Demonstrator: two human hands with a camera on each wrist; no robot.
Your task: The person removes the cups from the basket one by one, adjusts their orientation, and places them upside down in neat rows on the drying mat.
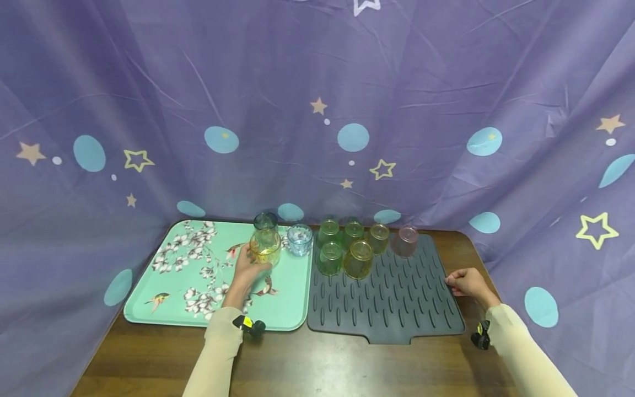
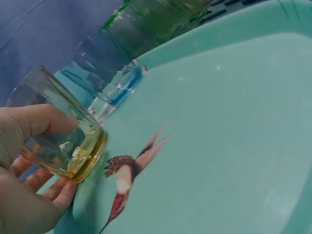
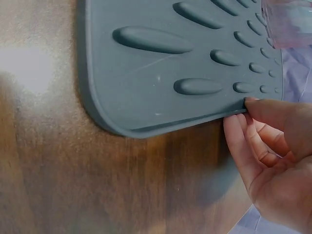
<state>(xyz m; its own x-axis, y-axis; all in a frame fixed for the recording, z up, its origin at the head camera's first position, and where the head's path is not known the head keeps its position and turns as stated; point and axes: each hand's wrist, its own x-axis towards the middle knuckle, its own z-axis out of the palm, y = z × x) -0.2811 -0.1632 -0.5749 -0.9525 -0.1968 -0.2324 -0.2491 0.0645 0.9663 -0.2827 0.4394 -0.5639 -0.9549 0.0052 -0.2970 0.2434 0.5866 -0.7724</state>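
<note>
My left hand (image 1: 248,268) grips a clear yellow glass (image 1: 268,256) over the right part of the mint-green tray (image 1: 292,309). In the left wrist view, the thumb lies along the side of this upright glass (image 2: 80,141) and the other fingers reach around below it. Whether its base touches the tray I cannot tell. Close behind stands a dark-tinted glass (image 1: 265,220), with a light blue glass (image 1: 300,240) to the right. My right hand (image 1: 468,283) pinches the right edge of the dark grey drying mat (image 1: 392,309) between thumb and fingers.
Several glasses sit upside down on the mat's back part: green ones (image 1: 331,259), yellow ones (image 1: 358,260) and a pink one (image 1: 407,242). Tray and mat lie side by side on a wooden table (image 1: 307,364). A purple patterned curtain (image 1: 317,71) hangs behind and around.
</note>
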